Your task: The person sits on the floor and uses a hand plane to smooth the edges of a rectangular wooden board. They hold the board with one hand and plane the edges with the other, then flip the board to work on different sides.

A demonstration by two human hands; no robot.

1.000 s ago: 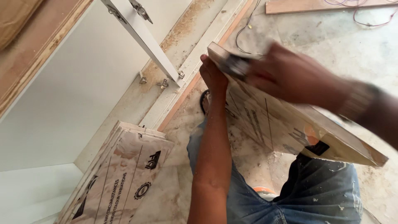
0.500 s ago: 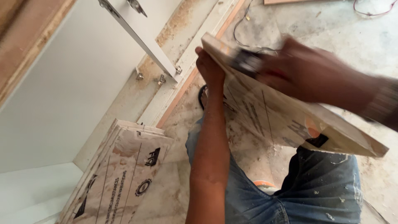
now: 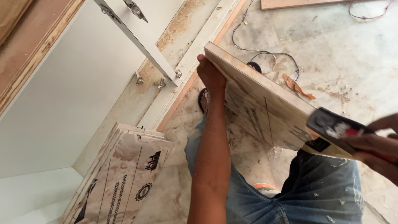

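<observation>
Against the white cabinet wall at far left leans a stack of laminated boards, standing on edge on the dusty floor, paper-printed faces outward, so they take little room and stay within reach. Above them a white cabinet door hangs open on its metal hinges, leaving the cabinet mouth free. Toward the middle, the left hand grips the far end of a laminated board: fingers curl together round its edge, thumb side against the board's underside, which keeps the panel lifted and tilted over the knees in blue jeans. Beyond it a black cable trails across the concrete floor, beside a scrap of orange peel-off strip. At the right edge, the right hand closes its fingers round a small black hand tool, pressed on the board's near edge; whether it cuts or trims, I cannot tell.
</observation>
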